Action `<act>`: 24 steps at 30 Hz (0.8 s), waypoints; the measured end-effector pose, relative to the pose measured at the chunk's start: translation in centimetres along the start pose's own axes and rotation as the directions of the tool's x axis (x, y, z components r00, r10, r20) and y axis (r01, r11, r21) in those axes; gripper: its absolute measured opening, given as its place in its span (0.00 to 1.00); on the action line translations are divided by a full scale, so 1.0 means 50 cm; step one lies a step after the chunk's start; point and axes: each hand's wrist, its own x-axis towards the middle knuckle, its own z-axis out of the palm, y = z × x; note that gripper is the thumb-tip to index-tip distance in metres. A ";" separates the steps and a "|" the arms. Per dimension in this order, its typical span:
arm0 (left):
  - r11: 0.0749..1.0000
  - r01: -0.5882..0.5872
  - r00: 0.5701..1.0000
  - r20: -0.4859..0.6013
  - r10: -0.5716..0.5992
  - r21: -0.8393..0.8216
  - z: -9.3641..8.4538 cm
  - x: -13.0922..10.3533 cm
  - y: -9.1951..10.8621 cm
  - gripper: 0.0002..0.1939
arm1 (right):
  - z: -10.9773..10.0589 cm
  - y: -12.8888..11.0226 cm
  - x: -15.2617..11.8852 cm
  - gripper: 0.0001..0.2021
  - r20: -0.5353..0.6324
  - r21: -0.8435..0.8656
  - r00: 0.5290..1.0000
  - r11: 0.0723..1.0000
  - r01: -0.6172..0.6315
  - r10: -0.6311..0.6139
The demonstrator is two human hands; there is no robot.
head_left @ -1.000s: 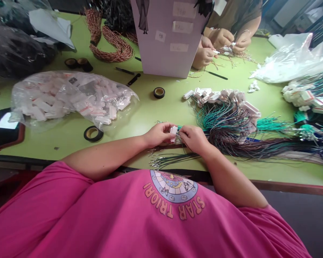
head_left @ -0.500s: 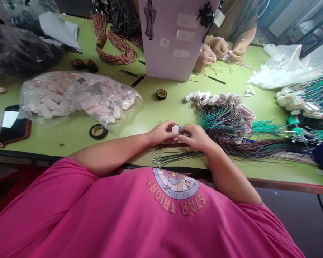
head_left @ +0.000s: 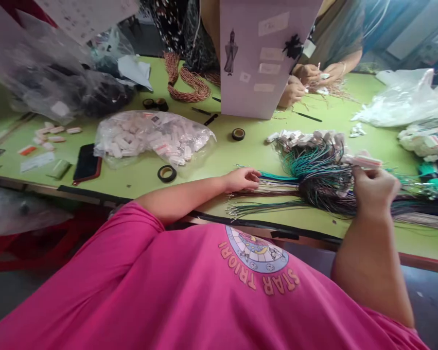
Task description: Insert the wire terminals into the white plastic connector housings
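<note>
My right hand (head_left: pixel 375 189) is closed on a white connector housing (head_left: pixel 366 160) with a red stripe, held over the right side of the wire pile. My left hand (head_left: pixel 242 179) rests at the left ends of the loose wires (head_left: pixel 277 181), its fingers curled down on or beside them; what they grip, if anything, is hidden. Between my hands spreads a bundle of teal and dark wires (head_left: pixel 313 163), with a row of white connectors (head_left: pixel 295 137) along its far edge. Dark wires with metal tips (head_left: pixel 255 209) lie nearer the table edge.
A clear bag of white connectors (head_left: pixel 127 138), a phone (head_left: pixel 87 163) and a black tape roll (head_left: pixel 166 173) lie to the left. A pale upright panel (head_left: pixel 262 63) stands ahead. Behind it, another person's hands (head_left: pixel 328 75) work. A second wire pile (head_left: pixel 432 146) is at right.
My hands have parted. My right hand has moved right with a connector over the pile, while my left hand stays by the wire ends, without the white connector. The view has shifted left.
</note>
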 end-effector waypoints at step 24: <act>0.160 0.814 0.562 -0.827 0.022 0.558 -0.389 -0.097 0.035 0.47 | 0.105 0.002 -0.182 0.06 -0.080 0.153 0.956 0.944 0.292 -0.283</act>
